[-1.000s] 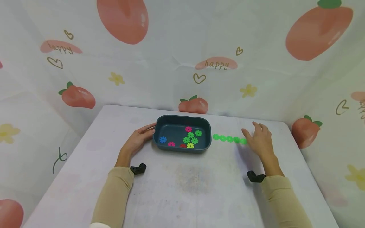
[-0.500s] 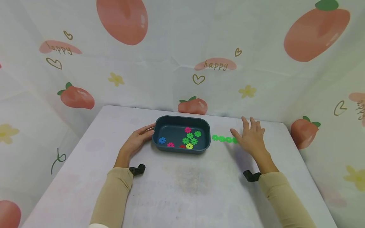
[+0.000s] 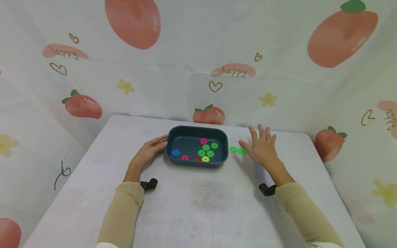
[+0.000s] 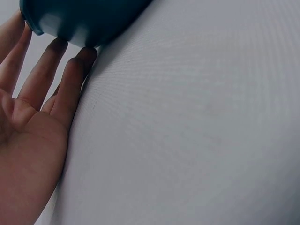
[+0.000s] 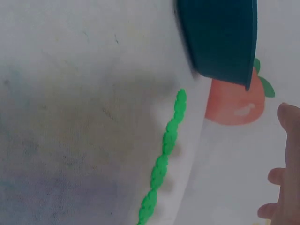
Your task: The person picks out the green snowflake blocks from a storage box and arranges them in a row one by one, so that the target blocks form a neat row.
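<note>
A dark teal rectangular tray (image 3: 195,164) stands on the table with flat, notched flower-shaped plastic pieces inside: several green pieces (image 3: 206,147), a blue piece (image 3: 175,152), a yellow piece (image 3: 205,158), two pink ones and a red one. My left hand (image 3: 145,156) rests its fingertips against the tray's left end; the left wrist view shows nearly straight fingers on the tray wall (image 4: 89,18). Right of the tray lies a linked row of green flower pieces (image 5: 159,171). Over that row hovers my right hand (image 3: 263,148), fingers spread and holding nothing; it hides part of the row.
The white table (image 3: 186,206) ends at a back edge just behind the tray. A hanging cloth (image 3: 173,79) printed with peaches, hearts and flowers rises behind and beside it. Black cameras (image 3: 267,189) are worn on both wrists.
My right hand has moved left along the green row toward the tray, its fingers spreading, and covers more of the row. My left hand and the tray stay put.
</note>
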Available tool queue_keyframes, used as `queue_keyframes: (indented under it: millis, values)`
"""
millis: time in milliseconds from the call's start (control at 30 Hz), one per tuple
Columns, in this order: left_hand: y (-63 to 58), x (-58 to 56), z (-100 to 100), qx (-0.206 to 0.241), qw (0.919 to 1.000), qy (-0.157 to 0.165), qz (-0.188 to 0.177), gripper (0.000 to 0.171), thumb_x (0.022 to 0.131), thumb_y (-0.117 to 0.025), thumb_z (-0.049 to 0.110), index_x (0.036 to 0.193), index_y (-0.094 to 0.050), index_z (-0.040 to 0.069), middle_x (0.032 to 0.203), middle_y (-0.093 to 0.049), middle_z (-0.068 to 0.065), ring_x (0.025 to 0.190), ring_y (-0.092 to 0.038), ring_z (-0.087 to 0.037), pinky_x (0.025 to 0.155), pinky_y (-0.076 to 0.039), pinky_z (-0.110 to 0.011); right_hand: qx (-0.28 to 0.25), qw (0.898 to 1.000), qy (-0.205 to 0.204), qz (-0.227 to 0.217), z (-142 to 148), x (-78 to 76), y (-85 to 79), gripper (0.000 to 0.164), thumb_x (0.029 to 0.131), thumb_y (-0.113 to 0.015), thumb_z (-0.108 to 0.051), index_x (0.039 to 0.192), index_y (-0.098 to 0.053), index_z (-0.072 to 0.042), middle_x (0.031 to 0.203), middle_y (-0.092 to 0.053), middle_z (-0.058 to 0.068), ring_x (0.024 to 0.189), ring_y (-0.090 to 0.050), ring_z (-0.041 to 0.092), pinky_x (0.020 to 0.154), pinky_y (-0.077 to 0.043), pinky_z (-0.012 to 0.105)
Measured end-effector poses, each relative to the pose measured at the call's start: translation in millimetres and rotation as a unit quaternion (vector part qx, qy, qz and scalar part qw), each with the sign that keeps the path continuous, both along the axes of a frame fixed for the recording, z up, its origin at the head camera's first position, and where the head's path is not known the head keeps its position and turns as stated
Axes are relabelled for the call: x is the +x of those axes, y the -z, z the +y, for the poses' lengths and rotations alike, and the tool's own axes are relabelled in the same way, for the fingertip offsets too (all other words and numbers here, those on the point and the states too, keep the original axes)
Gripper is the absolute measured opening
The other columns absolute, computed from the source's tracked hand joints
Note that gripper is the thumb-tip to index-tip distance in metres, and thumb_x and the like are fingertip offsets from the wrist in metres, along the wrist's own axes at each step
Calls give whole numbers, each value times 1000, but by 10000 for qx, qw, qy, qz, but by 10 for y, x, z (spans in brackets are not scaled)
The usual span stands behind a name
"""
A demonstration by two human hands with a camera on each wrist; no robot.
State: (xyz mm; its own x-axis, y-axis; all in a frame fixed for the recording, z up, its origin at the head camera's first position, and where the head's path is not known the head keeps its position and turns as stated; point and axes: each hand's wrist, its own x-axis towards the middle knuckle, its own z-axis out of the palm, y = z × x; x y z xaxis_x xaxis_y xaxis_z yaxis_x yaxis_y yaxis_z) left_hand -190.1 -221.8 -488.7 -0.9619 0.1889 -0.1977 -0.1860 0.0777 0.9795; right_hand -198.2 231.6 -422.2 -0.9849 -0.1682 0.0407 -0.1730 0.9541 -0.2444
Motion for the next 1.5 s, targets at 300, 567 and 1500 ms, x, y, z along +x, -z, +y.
queue_keyframes:
  millis: [300,567,1500]
  values:
    - [0,-13,13,66,10000,28,-12,59,100,-67,35,153,-48,20,160,-47,-5,147,-46,-21,126,-32,-43,40,9994,-302,-149,-163,-13,11,85,100,-45,-66,163,-20,-16,170,-6,25,155,-1,54,120,1,77]
    - [0,-7,10,42,10000,-3,-75,59,100,-66,36,153,-48,21,159,-48,-4,133,-56,-4,124,-35,-38,268,9974,-649,-130,-380,-24,-33,85,99,-47,-67,164,-21,-19,171,-7,22,157,0,51,122,-1,75]
    - [-13,-20,21,50,9999,-66,-86,62,98,-68,37,153,-48,18,159,-48,-6,129,-57,-1,106,-47,-16,1127,9753,-1806,586,-1044,-41,-69,82,98,-48,-67,163,-27,-21,171,-16,16,157,-15,45,122,-16,73]
